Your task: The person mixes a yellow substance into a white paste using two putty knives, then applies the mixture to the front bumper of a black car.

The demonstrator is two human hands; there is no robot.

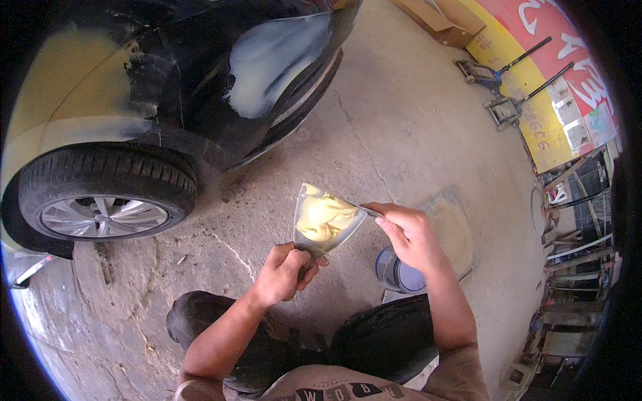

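Observation:
My left hand (282,273) is closed round the handle end of a wide, flared putty knife (310,246). Pale yellow filler paste (322,219) lies in a thick, folded heap on its blade. From the right, my right hand (406,232) pinches a second, thin scraper (370,211), seen nearly edge-on. This scraper reaches to the right edge of the wide blade, beside the paste; whether it touches the paste I cannot tell. Both hands are above the concrete floor, in front of my bent knees.
A dark car bumper (200,87) with a whitish sanded patch (277,63), a yellowish fender (73,80) and a wheel (103,217) stand at left. A blue-grey tin (409,277) sits by my right knee. Two floor jacks (503,110) and a cardboard box (445,23) are at far right.

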